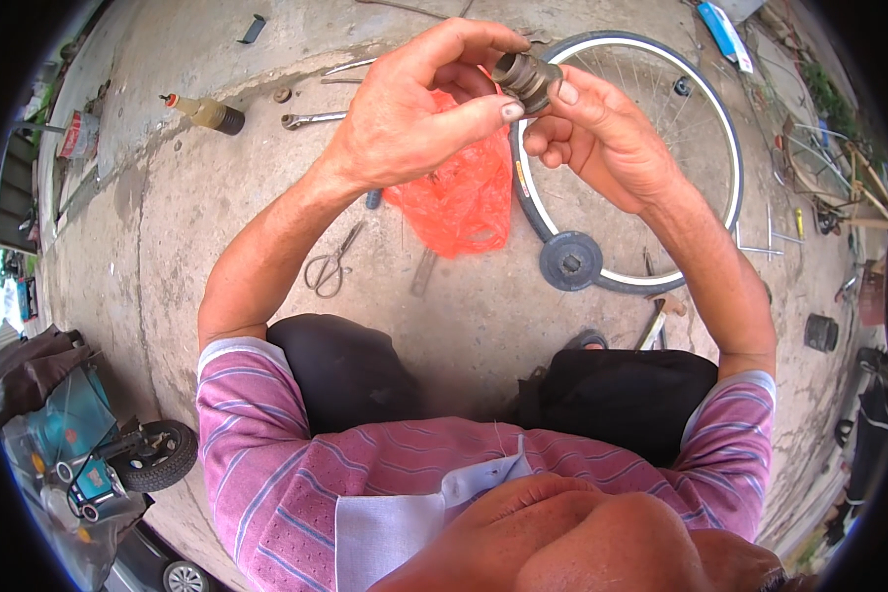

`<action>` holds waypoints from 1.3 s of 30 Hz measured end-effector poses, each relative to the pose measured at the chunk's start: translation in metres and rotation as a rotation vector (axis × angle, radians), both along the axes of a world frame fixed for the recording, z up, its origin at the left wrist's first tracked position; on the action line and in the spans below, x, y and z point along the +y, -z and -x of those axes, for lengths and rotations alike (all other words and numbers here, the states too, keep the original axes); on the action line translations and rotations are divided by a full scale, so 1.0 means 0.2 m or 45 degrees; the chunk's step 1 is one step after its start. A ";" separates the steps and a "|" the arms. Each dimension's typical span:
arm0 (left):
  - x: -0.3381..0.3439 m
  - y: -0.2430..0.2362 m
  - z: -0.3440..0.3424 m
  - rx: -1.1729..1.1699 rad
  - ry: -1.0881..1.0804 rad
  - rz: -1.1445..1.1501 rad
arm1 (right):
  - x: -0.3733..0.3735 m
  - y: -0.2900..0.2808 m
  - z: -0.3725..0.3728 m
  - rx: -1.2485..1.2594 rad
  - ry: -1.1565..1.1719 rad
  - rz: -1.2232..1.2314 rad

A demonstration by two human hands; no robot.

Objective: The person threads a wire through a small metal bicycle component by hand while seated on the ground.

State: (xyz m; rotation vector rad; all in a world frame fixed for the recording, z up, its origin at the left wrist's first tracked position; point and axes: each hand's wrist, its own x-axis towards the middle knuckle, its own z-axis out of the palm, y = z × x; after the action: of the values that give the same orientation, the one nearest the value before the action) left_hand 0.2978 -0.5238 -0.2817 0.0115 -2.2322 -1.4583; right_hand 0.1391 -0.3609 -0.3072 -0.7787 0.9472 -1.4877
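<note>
A short, greasy metal cylinder with ridged bands (526,81), its exact kind unclear, is held up in front of me, one hollow end showing. My right hand (617,138) is closed on it, thumb across its side and fingers curled beneath. On its other side, my left hand (414,109) is closed around the near end, index finger at the top and thumb tip at the bottom. Under my hands on the concrete lie a crumpled red plastic bag (454,212) and a spoked bicycle wheel (735,148). A dark round disc (570,260) rests against the wheel's tyre.
Left on the ground are scissors (328,266), a wrench (301,120) and a yellowish bottle with red tip (205,112). A hammer (661,318) lies near my right knee. A blue-white box (725,37) is at the far right, a teal vehicle (89,483) at lower left.
</note>
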 end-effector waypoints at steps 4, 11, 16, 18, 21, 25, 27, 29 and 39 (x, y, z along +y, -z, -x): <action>0.00 -0.02 -0.01 -0.033 0.033 -0.090 | 0.00 0.00 0.00 -0.020 -0.019 0.009; -0.04 -0.03 -0.03 -0.119 0.151 -0.163 | -0.04 0.00 -0.01 -0.033 -0.032 0.036; 0.00 -0.08 -0.02 -0.151 0.140 -0.174 | 0.02 -0.06 0.00 0.018 -0.012 0.025; 0.01 -0.02 -0.01 -0.081 0.031 -0.057 | 0.00 -0.05 -0.03 0.033 0.014 -0.035; -0.01 0.04 0.00 -0.195 -0.009 0.022 | 0.00 0.02 -0.03 0.002 0.019 -0.077; -0.05 0.09 -0.03 -0.261 0.030 -0.034 | 0.04 0.04 -0.03 0.061 0.091 -0.034; -0.01 0.08 -0.02 -0.215 0.039 -0.057 | 0.06 0.04 -0.03 0.043 0.023 -0.003; -0.02 0.10 -0.02 -0.205 0.039 -0.034 | 0.08 0.05 -0.01 0.044 0.050 -0.007; -0.05 0.08 0.00 -0.129 0.108 0.069 | 0.06 -0.03 0.05 -0.121 -0.001 -0.037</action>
State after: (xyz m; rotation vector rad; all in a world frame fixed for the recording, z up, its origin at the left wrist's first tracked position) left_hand 0.2980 -0.5338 -0.2979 -0.0278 -2.3792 -1.4711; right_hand 0.1299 -0.3480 -0.3006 -0.6813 0.8954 -1.4940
